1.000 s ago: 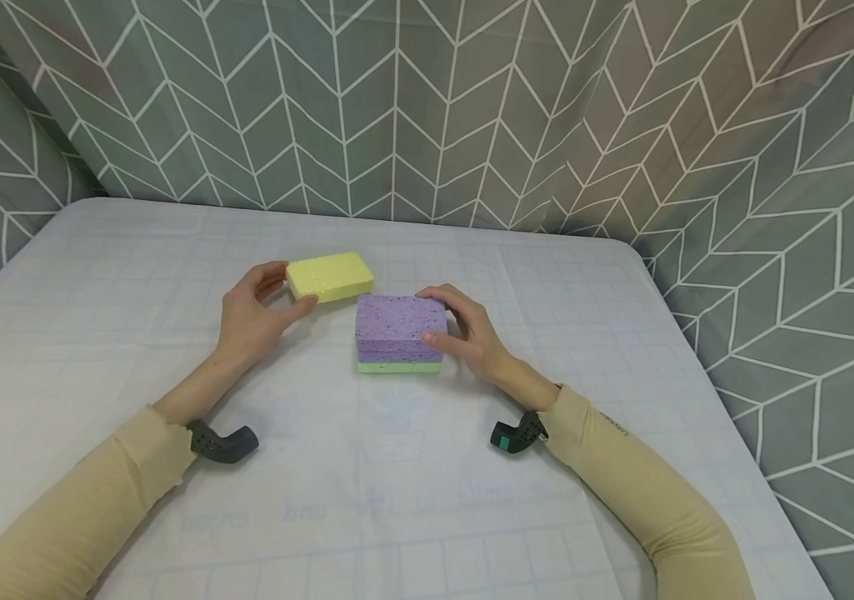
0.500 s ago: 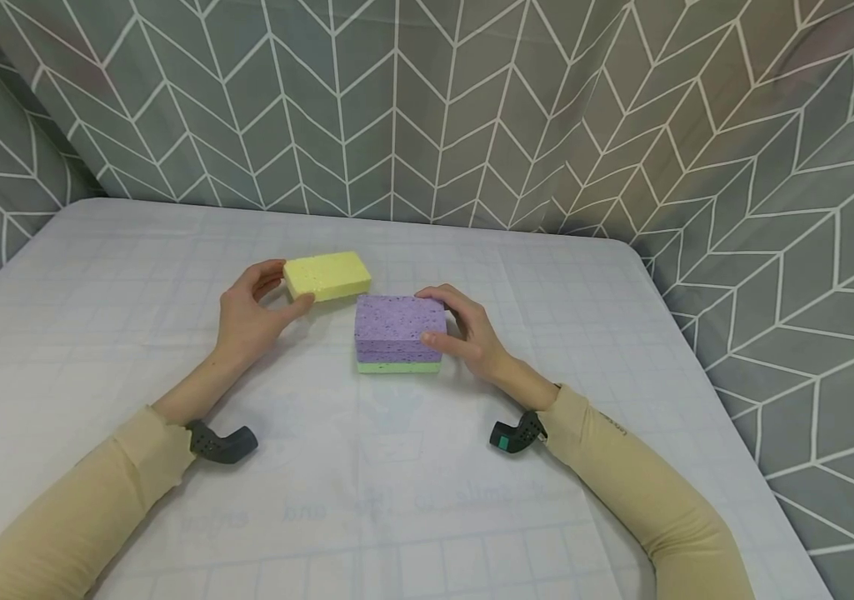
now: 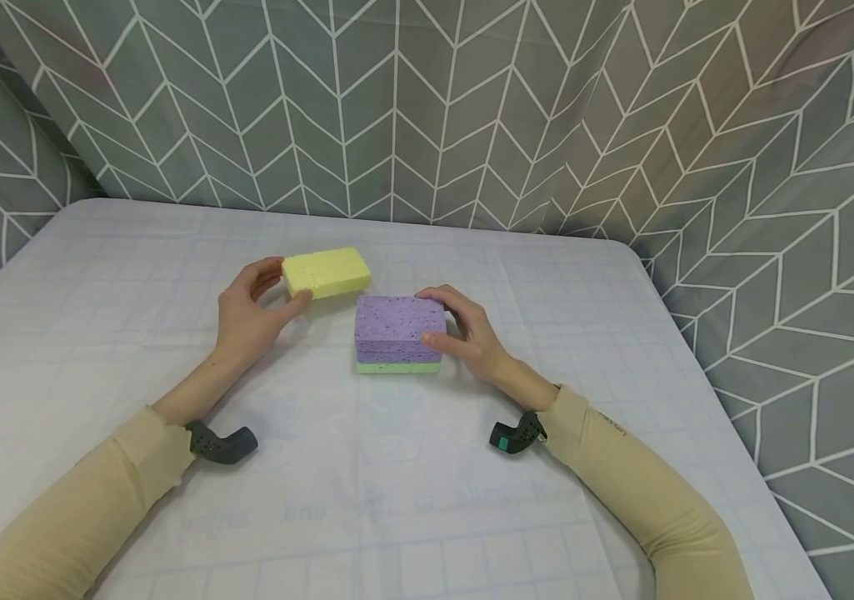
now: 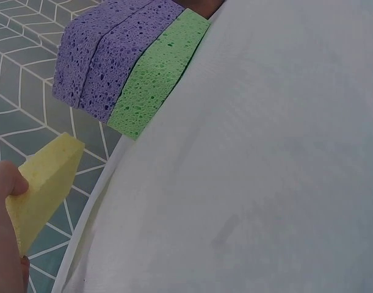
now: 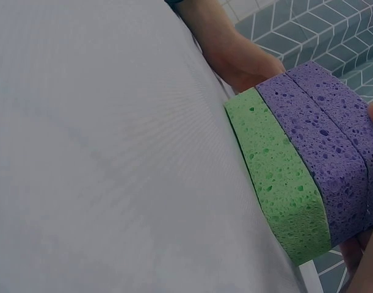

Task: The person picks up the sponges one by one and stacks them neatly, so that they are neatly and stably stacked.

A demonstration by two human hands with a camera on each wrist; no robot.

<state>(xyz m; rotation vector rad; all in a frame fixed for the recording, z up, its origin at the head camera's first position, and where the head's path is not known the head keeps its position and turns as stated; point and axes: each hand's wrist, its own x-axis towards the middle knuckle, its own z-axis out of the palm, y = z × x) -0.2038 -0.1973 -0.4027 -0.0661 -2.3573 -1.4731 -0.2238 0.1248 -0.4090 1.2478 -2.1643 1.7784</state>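
A yellow sponge [image 3: 327, 272] is pinched at its left end between the thumb and fingers of my left hand [image 3: 248, 315]. In the left wrist view the yellow sponge [image 4: 47, 189] appears against the curtain, beyond the table's edge line. To its right and nearer me stands a stack: two purple sponges [image 3: 399, 320] on top of a green sponge [image 3: 398, 367], which lies on the table. My right hand [image 3: 477, 337] grips the stack's right side, thumb on the near face of the purple sponges. The right wrist view shows the green sponge [image 5: 278, 177] flat against the cloth.
A white cloth with faint blue printing covers the table [image 3: 367, 467]. Behind it and to the sides hangs a grey curtain [image 3: 427, 108] with white zigzag lines. Dark curved devices [image 3: 224, 443] are strapped at both wrists, below tan sleeves.
My left hand has shifted slightly left and away from me with the yellow sponge, which has risen a little in the view. My right hand and the stack stay still.
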